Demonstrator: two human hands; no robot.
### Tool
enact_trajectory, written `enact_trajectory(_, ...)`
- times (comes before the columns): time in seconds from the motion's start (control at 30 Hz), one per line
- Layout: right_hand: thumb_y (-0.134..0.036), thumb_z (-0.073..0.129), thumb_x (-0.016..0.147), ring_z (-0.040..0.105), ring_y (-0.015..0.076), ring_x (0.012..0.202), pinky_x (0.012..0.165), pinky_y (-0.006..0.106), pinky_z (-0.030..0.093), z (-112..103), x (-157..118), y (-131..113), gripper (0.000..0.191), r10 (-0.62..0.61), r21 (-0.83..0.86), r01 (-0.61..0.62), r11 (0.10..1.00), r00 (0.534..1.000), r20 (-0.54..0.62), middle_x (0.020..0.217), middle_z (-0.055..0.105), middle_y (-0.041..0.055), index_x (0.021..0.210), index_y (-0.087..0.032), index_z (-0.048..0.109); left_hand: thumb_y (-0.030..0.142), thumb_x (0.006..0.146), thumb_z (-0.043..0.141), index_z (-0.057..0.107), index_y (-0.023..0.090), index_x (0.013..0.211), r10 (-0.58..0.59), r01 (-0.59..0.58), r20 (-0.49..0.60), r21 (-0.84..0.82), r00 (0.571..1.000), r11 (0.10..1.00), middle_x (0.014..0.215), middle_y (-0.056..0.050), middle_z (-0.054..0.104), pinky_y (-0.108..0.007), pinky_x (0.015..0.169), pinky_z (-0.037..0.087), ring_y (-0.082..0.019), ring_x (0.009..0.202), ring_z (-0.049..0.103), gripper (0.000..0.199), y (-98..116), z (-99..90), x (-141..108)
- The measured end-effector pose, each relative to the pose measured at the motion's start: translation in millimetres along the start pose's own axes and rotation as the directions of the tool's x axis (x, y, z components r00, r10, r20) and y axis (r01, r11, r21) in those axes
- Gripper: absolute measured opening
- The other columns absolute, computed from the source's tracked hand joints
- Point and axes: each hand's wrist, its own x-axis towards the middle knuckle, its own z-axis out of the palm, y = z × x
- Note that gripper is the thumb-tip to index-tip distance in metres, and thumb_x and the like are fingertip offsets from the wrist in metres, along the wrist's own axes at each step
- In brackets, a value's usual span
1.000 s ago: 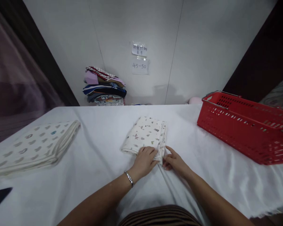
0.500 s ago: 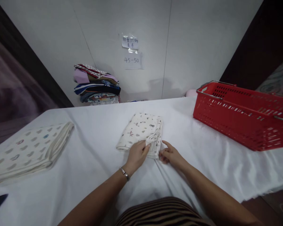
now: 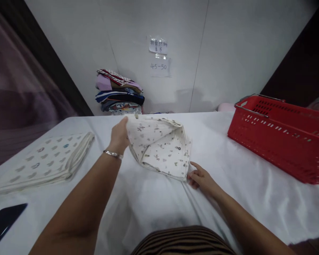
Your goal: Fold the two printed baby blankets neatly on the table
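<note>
- Our left hand (image 3: 119, 136) is clamped on the left edge of the printed cloth (image 3: 167, 156), so the cloth reaches out to the right of that hand.
- Between our two hands the cloth sits near the middle of the white-covered table (image 3: 244, 170), its left part raised and its layers parted in a slanting fold.
- Our right hand (image 3: 200, 177) is at the cloth's near right corner, fingers curled; the cloth lies just to its left, and we cannot tell whether the fingertips grip that corner.
- On our left wrist we wear a silver bracelet (image 3: 113, 154).
- Well to the left of our left hand, a grey-patterned cloth (image 3: 48, 156) lies folded flat.
- Well to the right of our right hand, we have a red basket (image 3: 276, 141) with metal handles.
- Beyond the table's far edge we see a pile of clothes (image 3: 119, 94) against the wall (image 3: 228, 46).
</note>
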Motion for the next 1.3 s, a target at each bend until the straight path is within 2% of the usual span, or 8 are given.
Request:
enact_trajectory(0.13,-0.038,0.058,0.072,0.057,0.0130,0.058,0.047,0.024,0.044,-2.6,1.5,6.6,0.076,-0.003,-0.054,0.005,0.999,1.000,0.023,0.078,0.061,0.0002,0.138,-0.018,0.028,0.019,0.082,0.055,0.059,0.011,0.087,-0.063,-0.001,-0.211,-0.289,0.975,0.957,0.084,-0.005,0.065,-0.027,0.077,0.052,-0.013,0.081,0.063,0.010,-11.3,-54.8,38.4)
enact_trajectory(0.33,-0.040,0.051,0.077,0.058,0.0153,0.067,0.053,0.027,0.046,-9.7,25.5,-4.3,0.058,-0.162,-0.361,0.132,0.923,0.985,-0.053,0.088,0.061,0.0043,0.129,-0.018,0.043,0.022,0.090,0.039,0.062,0.013,0.098,-0.225,0.129,-0.184,-0.426,0.957,0.896,0.090,-0.005,0.067,-0.028,0.085,0.051,-0.014,0.092,0.062,0.026,-57.9,-130.2,32.4)
enact_trajectory(0.47,-0.039,0.045,0.083,0.058,0.0192,0.089,0.073,0.033,0.049,12.3,33.8,-33.7,0.041,-0.457,-0.706,0.355,0.612,0.888,0.049,0.108,0.059,0.0082,0.117,-0.020,0.056,0.023,0.091,0.039,0.063,0.016,0.099,-0.370,0.252,-0.223,-0.423,0.902,0.870,0.090,-0.003,0.068,-0.029,0.082,0.052,-0.013,0.088,0.063,0.026,-70.6,-148.5,30.6)
enact_trajectory(0.6,-0.044,0.049,0.083,0.048,0.0244,0.113,0.091,0.037,0.043,56.4,29.3,-45.1,0.057,-0.391,-0.820,0.411,0.399,0.885,0.253,0.126,0.052,0.0106,0.135,-0.021,0.042,0.021,0.088,0.045,0.063,0.016,0.096,-0.356,0.238,-0.205,-0.442,0.912,0.865,0.092,-0.003,0.068,-0.026,0.076,0.054,-0.012,0.081,0.064,0.021,-76.4,-155.3,37.4)
enact_trajectory(0.73,-0.036,0.049,0.082,0.039,0.0265,0.124,0.096,0.038,0.039,83.2,33.8,-38.3,0.062,-0.345,-0.882,0.377,0.285,0.898,0.272,0.138,0.041,0.0120,0.140,-0.020,0.034,0.021,0.089,0.043,0.063,0.016,0.098,-0.358,0.232,-0.189,-0.479,0.914,0.846,0.095,-0.005,0.068,-0.027,0.074,0.054,-0.013,0.082,0.064,0.023,-82.2,-160.1,40.7)
enact_trajectory(0.97,-0.020,0.044,0.080,0.053,0.0225,0.110,0.091,0.036,0.042,74.0,47.7,-38.1,0.053,-0.404,-0.838,0.409,0.362,0.879,0.254,0.125,0.055,0.0101,0.133,-0.019,0.044,0.019,0.087,0.048,0.062,0.018,0.103,-0.362,0.241,-0.132,-0.536,0.923,0.809,0.102,-0.005,0.067,-0.027,0.075,0.054,-0.014,0.090,0.063,0.022,-86.8,-167.7,41.7)
enact_trajectory(1.07,-0.025,0.042,0.083,0.062,0.0211,0.088,0.079,0.035,0.048,72.2,51.3,-51.1,0.044,-0.443,-0.810,0.385,0.442,0.879,0.176,0.098,0.067,0.0086,0.125,-0.017,0.052,0.019,0.086,0.050,0.062,0.019,0.103,-0.359,0.240,-0.113,-0.559,0.926,0.794,0.106,-0.005,0.066,-0.027,0.076,0.054,-0.015,0.094,0.062,0.021,-89.0,-168.5,42.6)
enact_trajectory(1.3,-0.030,0.048,0.081,0.050,0.0094,0.043,0.043,0.020,0.041,115.0,69.9,-141.9,0.022,-0.476,-0.614,0.451,0.648,0.869,0.136,0.059,0.059,-0.0011,0.089,-0.016,0.063,0.023,0.088,0.048,0.064,0.020,0.099,-0.377,0.223,-0.156,-0.584,0.913,0.781,0.103,-0.004,0.067,-0.032,0.087,0.050,-0.016,0.101,0.060,0.020,-86.0,-164.3,37.1)
